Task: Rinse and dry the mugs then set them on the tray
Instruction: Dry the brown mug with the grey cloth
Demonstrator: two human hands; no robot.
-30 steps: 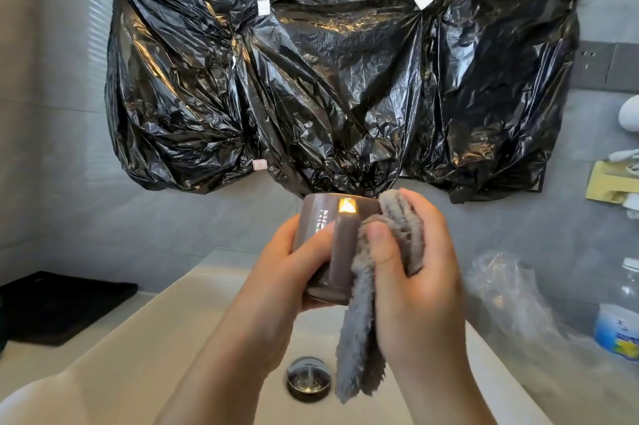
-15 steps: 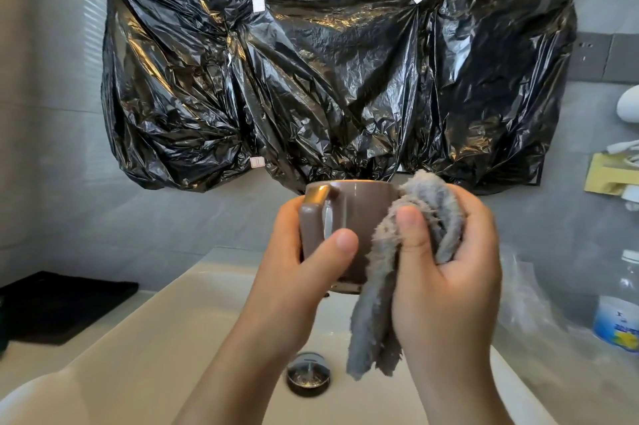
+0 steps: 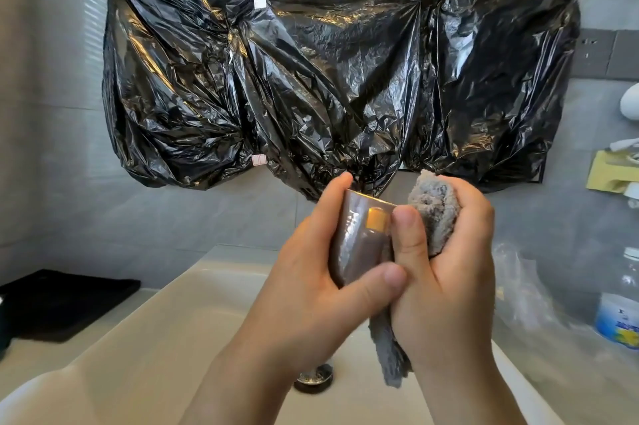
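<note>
A glossy brown mug (image 3: 359, 244) is held above the sink, its handle facing me. My left hand (image 3: 311, 286) grips it, fingers round the far side and thumb across the lower front. My right hand (image 3: 446, 269) clutches a grey fluffy cloth (image 3: 435, 213) bunched against the mug's right side, thumb pressed beside the handle. The cloth's loose tail hangs down below the hands. The mug's inside is hidden.
A cream sink basin (image 3: 173, 338) with a metal drain (image 3: 314, 379) lies below. A black tray (image 3: 62, 303) sits on the counter at left. Black plastic sheeting (image 3: 328, 71) covers the wall. Crumpled clear plastic (image 3: 525, 289) and a plastic bottle (image 3: 619, 310) stand at right.
The mug has turned in my left hand so the handle swung from the left side toward me. My right hand with the cloth shifted closer against the mug.
</note>
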